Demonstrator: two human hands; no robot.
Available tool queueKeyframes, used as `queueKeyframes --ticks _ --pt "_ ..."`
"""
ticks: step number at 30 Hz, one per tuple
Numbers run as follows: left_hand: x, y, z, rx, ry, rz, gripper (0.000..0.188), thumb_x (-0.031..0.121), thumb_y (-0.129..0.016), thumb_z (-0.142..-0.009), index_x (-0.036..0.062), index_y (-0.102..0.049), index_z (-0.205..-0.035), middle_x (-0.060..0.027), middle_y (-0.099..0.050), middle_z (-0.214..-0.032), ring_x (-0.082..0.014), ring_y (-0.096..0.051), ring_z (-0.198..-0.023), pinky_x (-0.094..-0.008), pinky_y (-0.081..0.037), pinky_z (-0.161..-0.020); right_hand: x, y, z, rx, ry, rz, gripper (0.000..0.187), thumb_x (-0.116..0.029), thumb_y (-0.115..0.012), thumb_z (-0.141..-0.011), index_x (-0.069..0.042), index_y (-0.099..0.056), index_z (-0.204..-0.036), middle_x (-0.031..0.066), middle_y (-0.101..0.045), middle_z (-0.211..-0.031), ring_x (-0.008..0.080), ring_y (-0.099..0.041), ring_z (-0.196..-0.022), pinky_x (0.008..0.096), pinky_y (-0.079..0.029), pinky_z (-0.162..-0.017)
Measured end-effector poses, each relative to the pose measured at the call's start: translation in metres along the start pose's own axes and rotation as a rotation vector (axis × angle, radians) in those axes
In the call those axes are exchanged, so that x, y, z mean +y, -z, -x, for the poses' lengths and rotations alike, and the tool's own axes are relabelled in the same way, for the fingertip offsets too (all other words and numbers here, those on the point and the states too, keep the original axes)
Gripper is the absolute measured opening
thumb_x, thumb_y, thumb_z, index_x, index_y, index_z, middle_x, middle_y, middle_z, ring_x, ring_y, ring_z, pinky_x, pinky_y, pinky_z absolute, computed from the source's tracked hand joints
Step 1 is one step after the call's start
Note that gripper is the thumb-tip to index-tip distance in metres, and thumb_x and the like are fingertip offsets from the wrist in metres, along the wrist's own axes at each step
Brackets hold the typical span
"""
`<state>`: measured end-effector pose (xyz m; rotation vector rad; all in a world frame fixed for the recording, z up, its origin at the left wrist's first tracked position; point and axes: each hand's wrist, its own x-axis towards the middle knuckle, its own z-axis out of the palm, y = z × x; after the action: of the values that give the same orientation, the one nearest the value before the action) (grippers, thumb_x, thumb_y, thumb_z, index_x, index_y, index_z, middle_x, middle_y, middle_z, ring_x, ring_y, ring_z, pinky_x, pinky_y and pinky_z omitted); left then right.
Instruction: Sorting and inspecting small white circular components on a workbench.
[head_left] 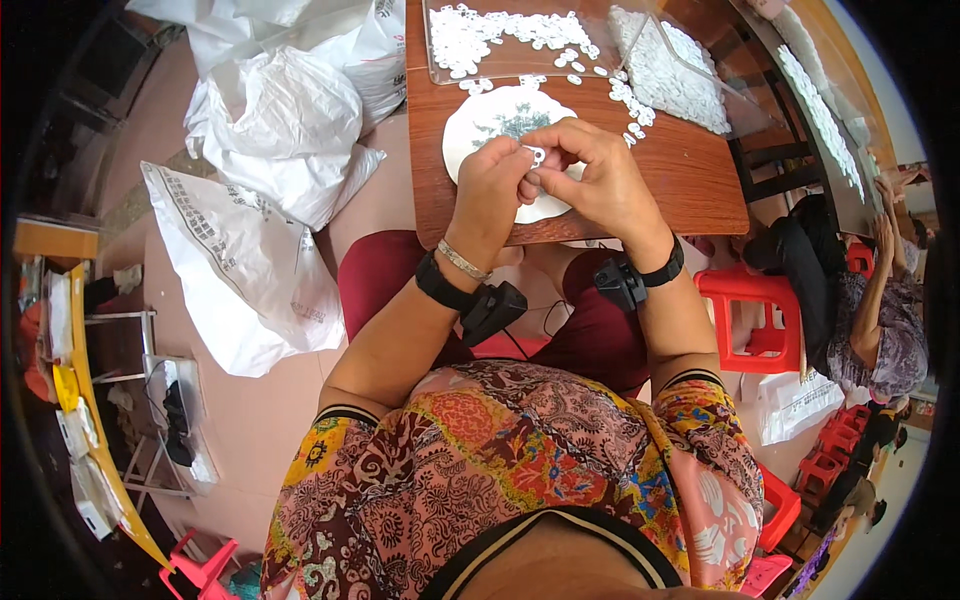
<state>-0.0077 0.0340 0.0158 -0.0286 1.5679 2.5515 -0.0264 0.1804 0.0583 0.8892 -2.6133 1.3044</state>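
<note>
Both hands meet over the front part of a brown wooden table. Between the fingertips is a small white plastic piece (pixel 537 156) with round holes in it. My left hand (pixel 488 188) pinches it from the left, and my right hand (pixel 602 178) closes on it from the right. Beneath them lies a round white plate (pixel 462 128) with a dark grey-green patch at its far part; whether that is print or small bits I cannot tell. Beyond the plate, many similar white pieces (pixel 460 35) are spread on the table, some in a clear shallow tray (pixel 436 70).
A clear bag full of white pieces (pixel 670 85) rests at the table's far right. Large white sacks (pixel 275 125) stand on the floor to the left, with a flatter sack (pixel 240 270) nearer. On the right are a red stool (pixel 750 310) and other seated people (pixel 880 325).
</note>
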Motion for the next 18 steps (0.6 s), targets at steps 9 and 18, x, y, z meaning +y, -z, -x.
queueKeyframes --ticks 9,18 --pt "-0.006 -0.004 0.001 0.055 -0.106 -0.141 0.021 0.013 -0.047 -0.088 -0.0010 -0.059 -0.079 -0.0024 -0.056 -0.066 -0.0073 -0.049 -0.058 -0.0221 -0.040 -0.053 -0.005 -0.013 0.002 0.095 0.173 0.300 0.030 -0.004 -0.066 -0.073 -0.002 -0.062 -0.103 0.0145 -0.062 -0.087 0.0286 -0.062 -0.076 0.0341 -0.051 -0.067" --pt "-0.016 0.009 0.003 0.097 -0.154 -0.099 0.022 0.014 -0.047 -0.089 -0.0010 -0.060 -0.079 -0.0014 -0.057 -0.067 -0.0074 -0.049 -0.059 -0.0207 -0.039 -0.053 -0.002 -0.026 0.004 0.115 0.172 0.276 0.013 -0.007 -0.060 -0.075 -0.004 -0.058 -0.088 0.0142 -0.060 -0.075 0.0334 -0.060 -0.072 0.0416 -0.048 -0.062"
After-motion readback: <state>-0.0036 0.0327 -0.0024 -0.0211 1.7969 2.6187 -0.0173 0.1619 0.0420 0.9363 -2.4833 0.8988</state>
